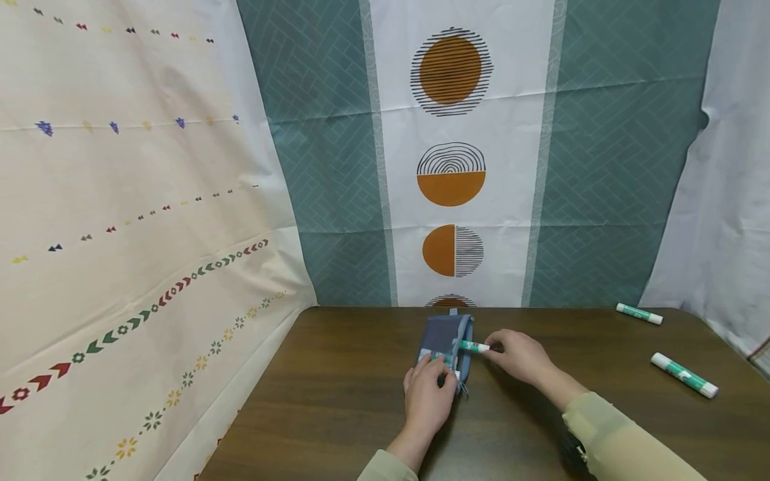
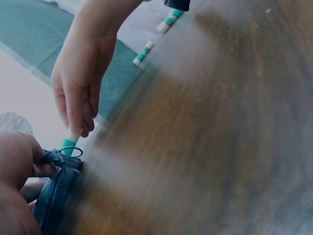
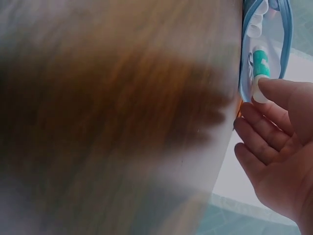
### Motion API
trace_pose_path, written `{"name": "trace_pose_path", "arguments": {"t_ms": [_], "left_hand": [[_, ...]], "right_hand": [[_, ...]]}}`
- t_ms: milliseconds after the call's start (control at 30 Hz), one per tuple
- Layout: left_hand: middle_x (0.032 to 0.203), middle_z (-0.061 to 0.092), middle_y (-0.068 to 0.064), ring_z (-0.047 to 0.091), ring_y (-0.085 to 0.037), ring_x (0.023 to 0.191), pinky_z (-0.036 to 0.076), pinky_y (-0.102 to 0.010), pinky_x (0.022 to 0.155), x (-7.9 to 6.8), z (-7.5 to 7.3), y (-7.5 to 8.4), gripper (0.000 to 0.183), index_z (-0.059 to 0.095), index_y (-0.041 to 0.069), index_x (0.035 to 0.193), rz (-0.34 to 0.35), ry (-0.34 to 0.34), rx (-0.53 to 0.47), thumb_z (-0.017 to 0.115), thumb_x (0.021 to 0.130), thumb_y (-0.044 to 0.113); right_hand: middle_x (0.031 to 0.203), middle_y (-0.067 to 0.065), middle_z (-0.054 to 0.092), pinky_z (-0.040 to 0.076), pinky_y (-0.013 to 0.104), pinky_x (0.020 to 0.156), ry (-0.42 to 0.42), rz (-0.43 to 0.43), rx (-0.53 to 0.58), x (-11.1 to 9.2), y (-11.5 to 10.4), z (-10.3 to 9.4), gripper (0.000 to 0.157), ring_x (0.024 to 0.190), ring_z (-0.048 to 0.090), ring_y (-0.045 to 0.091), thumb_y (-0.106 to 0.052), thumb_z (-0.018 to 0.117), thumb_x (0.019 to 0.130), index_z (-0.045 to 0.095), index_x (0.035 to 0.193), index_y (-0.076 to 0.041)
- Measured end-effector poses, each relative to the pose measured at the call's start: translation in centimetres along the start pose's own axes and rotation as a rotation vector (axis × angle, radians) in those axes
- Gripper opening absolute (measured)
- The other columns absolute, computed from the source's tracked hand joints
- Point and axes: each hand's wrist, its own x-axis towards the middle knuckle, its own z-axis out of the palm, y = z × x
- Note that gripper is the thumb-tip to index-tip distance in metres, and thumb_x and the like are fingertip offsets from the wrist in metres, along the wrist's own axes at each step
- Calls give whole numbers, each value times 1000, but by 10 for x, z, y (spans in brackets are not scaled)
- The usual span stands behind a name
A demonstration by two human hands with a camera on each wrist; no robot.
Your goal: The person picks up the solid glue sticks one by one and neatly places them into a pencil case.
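Observation:
A blue-grey zip pouch [image 1: 442, 327] lies on the table with its opened side facing right. My left hand [image 1: 428, 394] holds it at the near side, and the left wrist view has the thumb and fingers around its edge. With the thumb and fingertips, my right hand [image 1: 522, 357] pinches the white end of a green-and-white glue stick [image 1: 474, 347]. The stick's other end is inside the pouch mouth. Within the pouch, white stick ends [image 3: 254, 30] show in the right wrist view. Part of another green label [image 1: 438, 357] appears beside my left fingers.
Two more glue sticks lie on the right of the brown wooden table [image 1: 337, 394]: one near the back edge [image 1: 639, 314], a larger-looking one [image 1: 684, 375] closer in. Patterned cloth [image 1: 325, 167] hangs behind the table and along its left side.

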Motion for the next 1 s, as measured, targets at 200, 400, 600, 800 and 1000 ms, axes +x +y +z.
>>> {"name": "trace_pose_path", "arguments": {"t_ms": [200,400,600,800,1000], "left_hand": [[130,80,-7,62,-38,140,35,-76,115,0,1,-1,23,68,22,74,13,14,6,70,96,13],[131,79,-7,62,-37,141,33,-76,116,-1,0,0,22,69,20,76,-5,-3,1,70,96,13],[130,80,-7,62,-37,142,33,-76,116,-2,-1,1,21,70,19,76,-9,0,-2,70,96,13],[131,80,-7,62,-36,142,33,-75,116,-2,-2,2,20,70,19,76,-7,-2,1,70,96,13],[132,79,-7,61,-36,142,32,-76,117,-2,-3,2,21,71,19,77,-10,-15,-2,70,97,13]], "right_hand": [[108,5,77,60,55,90,-12,5,40,4,-3,4,21,93,67,23,-26,84,98,82,110,-9],[106,3,77,59,53,88,-10,-12,67,7,-3,8,18,94,68,22,-27,84,98,82,107,-11],[106,4,77,58,54,89,2,-27,75,11,-7,13,17,97,70,24,-28,83,98,83,106,-12],[106,4,77,59,54,88,1,-24,72,14,-13,17,18,99,72,26,-27,83,99,83,108,-12],[103,4,75,59,54,88,9,-36,67,17,-17,20,19,97,71,26,-26,81,100,84,110,-10]]}}
